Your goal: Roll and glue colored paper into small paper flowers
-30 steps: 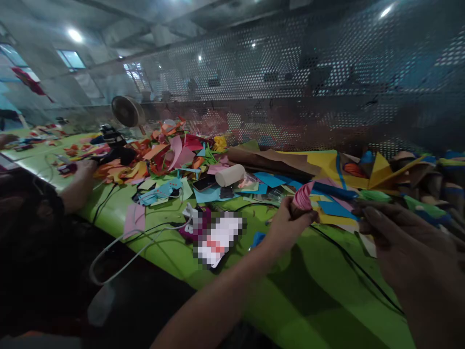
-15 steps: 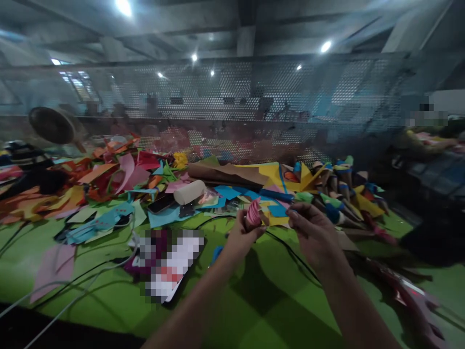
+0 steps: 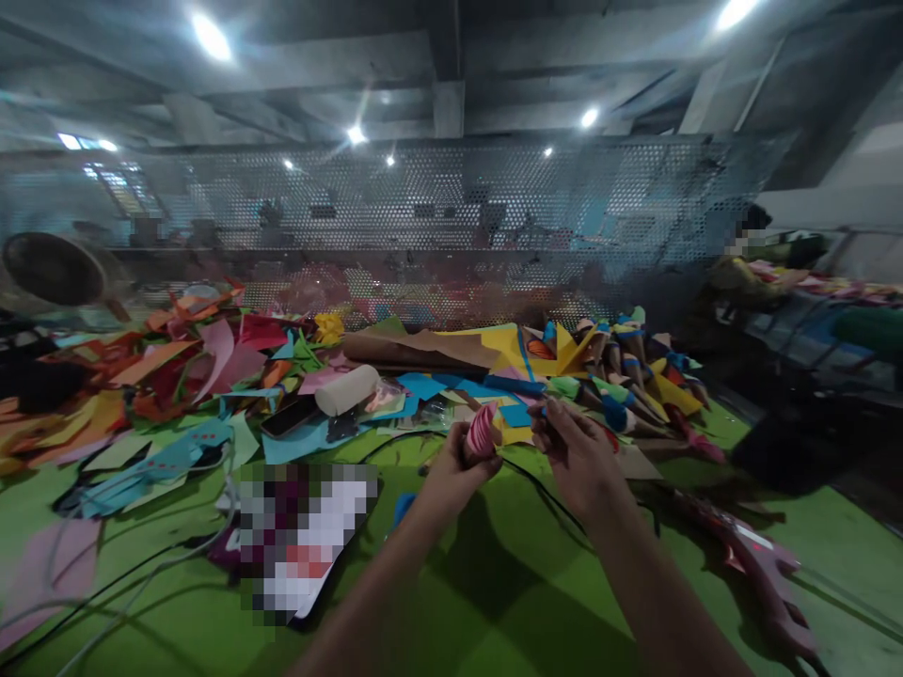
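Observation:
My left hand [image 3: 451, 470] is closed around a pink and white swirled cone-shaped piece [image 3: 483, 431], its pointed tip up. Just to the right, my right hand [image 3: 575, 451] is held in a pinch above the green table; a small bluish bit shows near its fingertips, too small to name. A narrow gap separates the two hands. Behind them lie blue and yellow paper pieces [image 3: 514, 414]. Toward the right edge of the table a pink glue gun [image 3: 766, 564] rests on its side, touched by neither hand.
Coloured paper scraps [image 3: 212, 362] are heaped across the back left. A roll of brown paper [image 3: 416, 353], a white roll [image 3: 347, 390] and several wrapped cones [image 3: 625, 362] lie behind my hands. A phone [image 3: 324, 545] and cables [image 3: 141, 564] are at left. Another person [image 3: 740, 268] is at far right.
My view has turned to the right, so the table things sit further left. My hands have come slightly closer together; the left still holds the pink swirled piece.

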Demonstrator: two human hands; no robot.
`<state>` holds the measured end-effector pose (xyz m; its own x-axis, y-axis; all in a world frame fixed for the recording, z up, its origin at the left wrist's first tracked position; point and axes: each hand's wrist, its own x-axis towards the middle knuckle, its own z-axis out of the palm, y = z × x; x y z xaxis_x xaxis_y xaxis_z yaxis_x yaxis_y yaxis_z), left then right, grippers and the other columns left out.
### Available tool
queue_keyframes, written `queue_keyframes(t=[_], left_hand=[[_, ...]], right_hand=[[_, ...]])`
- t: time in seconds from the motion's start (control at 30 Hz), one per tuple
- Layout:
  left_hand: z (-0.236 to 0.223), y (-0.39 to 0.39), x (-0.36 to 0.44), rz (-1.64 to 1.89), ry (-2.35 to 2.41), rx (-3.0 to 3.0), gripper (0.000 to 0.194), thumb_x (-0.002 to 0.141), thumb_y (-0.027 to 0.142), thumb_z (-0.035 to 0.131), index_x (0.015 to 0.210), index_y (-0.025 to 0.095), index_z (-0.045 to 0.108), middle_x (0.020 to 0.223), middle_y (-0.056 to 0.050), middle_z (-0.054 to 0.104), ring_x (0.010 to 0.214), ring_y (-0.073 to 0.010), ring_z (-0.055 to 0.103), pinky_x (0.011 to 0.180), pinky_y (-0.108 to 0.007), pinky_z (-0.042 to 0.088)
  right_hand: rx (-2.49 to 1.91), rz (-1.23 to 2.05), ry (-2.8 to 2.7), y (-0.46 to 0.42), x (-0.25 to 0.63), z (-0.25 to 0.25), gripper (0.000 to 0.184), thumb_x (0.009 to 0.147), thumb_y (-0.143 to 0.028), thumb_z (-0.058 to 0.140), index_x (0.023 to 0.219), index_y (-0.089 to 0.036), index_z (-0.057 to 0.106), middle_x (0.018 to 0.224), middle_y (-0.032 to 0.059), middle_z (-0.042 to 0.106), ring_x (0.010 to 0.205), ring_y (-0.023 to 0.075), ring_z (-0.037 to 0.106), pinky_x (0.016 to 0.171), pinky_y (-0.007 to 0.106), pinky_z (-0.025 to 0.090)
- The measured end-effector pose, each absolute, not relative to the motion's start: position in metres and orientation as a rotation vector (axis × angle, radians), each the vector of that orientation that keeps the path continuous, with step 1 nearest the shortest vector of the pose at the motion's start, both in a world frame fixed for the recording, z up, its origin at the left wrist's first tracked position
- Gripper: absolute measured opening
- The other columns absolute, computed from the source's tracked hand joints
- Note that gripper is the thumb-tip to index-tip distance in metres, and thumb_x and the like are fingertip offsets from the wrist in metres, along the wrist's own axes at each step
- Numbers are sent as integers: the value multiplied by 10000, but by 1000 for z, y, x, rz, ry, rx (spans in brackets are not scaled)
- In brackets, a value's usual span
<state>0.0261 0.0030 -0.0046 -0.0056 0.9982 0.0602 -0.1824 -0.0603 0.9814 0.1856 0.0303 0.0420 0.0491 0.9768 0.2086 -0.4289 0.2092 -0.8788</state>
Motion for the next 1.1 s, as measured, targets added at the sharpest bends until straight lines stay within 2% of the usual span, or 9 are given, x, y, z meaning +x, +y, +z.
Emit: queue_keyframes(t=[0.1,0.23,0.37,0.5,0.63,0.9,1.1], left_hand=[[-2,2,27,1313,1043,1142,468,641,305,812,1015,208,548,904,14,609,833,-139,550,775,-236,440],[0,-2,29,1314,1036,1138,476,652,304,805,1040,212,545,976,-9,624,890,-153,569,821,-250,445],[-1,-3,29,1314,993,1170,456,672,274,790,1043,209,532,955,0,613,880,-148,559,810,-246,447],[-6,0,28,1299,984,1216,439,694,267,769,1054,209,524,929,16,598,834,-134,539,774,-230,430],[-10,1,29,1281,994,1198,483,655,281,787,1061,193,540,934,4,618,831,-148,547,762,-240,426],[-1,-3,32,1200,934,1207,552,646,246,785,1150,167,576,1106,-59,662,1035,-214,575,890,-283,436],[-2,-3,33,1181,932,1261,472,672,226,765,1103,161,582,1115,-64,654,1128,-234,549,936,-290,415]], right_hand=[[-746,1250,-941,31,185,41,297,628,-471,874,712,-208,765,710,31,667,586,117,488,477,233,371],[-760,1269,-976,29,185,45,307,574,-393,899,812,-225,801,764,22,690,595,111,490,525,245,410],[-775,1296,-959,27,184,49,354,494,-334,926,809,-235,797,821,21,704,631,118,515,560,249,423],[-781,1276,-963,27,185,49,323,515,-387,925,741,-211,775,712,5,648,595,110,470,546,247,389],[-784,1253,-952,27,185,48,308,534,-414,919,703,-212,758,664,-14,610,579,102,433,545,251,355],[-820,1267,-920,28,183,45,331,505,-429,926,760,-250,813,828,11,727,660,116,495,599,255,391],[-827,1321,-903,28,180,41,361,477,-445,942,757,-252,820,809,4,730,640,96,478,591,236,393]])
